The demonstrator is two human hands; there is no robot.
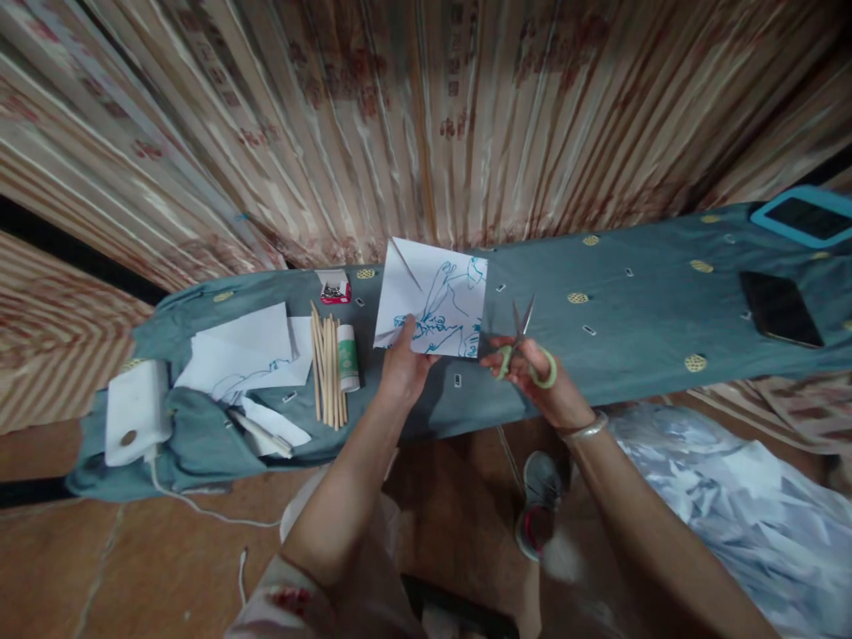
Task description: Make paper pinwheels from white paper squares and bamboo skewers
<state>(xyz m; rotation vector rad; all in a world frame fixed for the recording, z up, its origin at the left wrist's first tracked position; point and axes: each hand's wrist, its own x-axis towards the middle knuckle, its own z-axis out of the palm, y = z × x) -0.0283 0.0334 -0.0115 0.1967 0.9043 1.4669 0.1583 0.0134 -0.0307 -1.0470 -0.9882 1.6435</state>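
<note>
My left hand grips a white sheet of paper by its lower edge, thumb on top. Blue line drawings cover its middle and right side, and slits run in from its upper left and lower left. In my right hand is a pair of scissors with pale green handles, my fingers in the loops. Its blades point away from me, slightly parted, to the right of the paper and apart from it. Both hands are above the cloth-covered table.
Left of the paper lie wooden sticks, a glue stick, a small red box, paper sheets and a white corded device. Rightward are a phone and a blue-framed tablet. A plastic bag bulges below the table's front edge.
</note>
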